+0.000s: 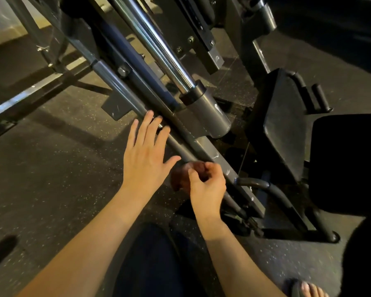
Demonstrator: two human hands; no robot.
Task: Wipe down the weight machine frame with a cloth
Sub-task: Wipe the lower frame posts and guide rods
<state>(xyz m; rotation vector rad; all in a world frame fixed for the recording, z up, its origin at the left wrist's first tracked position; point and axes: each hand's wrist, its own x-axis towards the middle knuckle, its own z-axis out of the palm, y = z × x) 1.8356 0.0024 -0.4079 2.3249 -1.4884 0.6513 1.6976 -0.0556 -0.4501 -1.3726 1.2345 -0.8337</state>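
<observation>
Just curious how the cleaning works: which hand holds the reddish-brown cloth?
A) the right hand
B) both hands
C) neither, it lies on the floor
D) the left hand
A: the right hand curls its fingers round the bunched cloth, while the left hand is spread open beside it.

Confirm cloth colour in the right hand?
Dark reddish-brown cloth, bunched in the right hand; head view.

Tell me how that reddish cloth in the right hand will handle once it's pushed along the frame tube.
The cloth is bunched in the right hand, so it is probably soft and floppy. It looks light, pinched by fingertips alone. On the smooth frame tube it may slide easily.
</observation>
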